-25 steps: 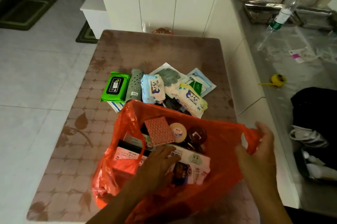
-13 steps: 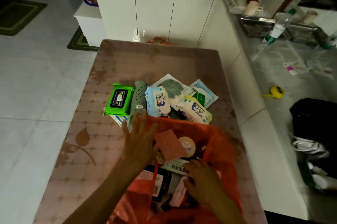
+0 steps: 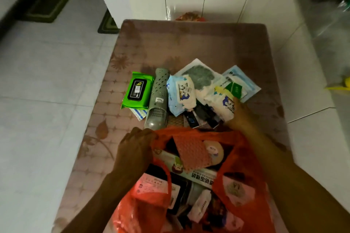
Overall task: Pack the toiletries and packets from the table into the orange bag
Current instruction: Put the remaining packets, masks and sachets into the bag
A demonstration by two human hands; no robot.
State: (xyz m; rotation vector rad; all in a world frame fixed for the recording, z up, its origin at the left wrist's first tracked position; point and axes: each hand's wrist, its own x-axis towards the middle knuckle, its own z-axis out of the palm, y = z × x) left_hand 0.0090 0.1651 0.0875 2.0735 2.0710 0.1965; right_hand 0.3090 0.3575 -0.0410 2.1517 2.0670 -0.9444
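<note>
While left hand (image 3: 135,144) grips orange bag (image 3: 246,160), print unreadable.

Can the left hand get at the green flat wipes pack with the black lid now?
Probably not at once: the left hand grips the orange plastic bag's rim. The green flat wipes pack with the black lid lies uncovered beyond it.

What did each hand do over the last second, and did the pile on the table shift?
The left hand left the bag's contents and now grips the orange bag at its left rim. The right hand let go of the bag's right edge and reached forward onto the white cartoon packet. The green wipes pack and grey perforated case stayed put.
</note>
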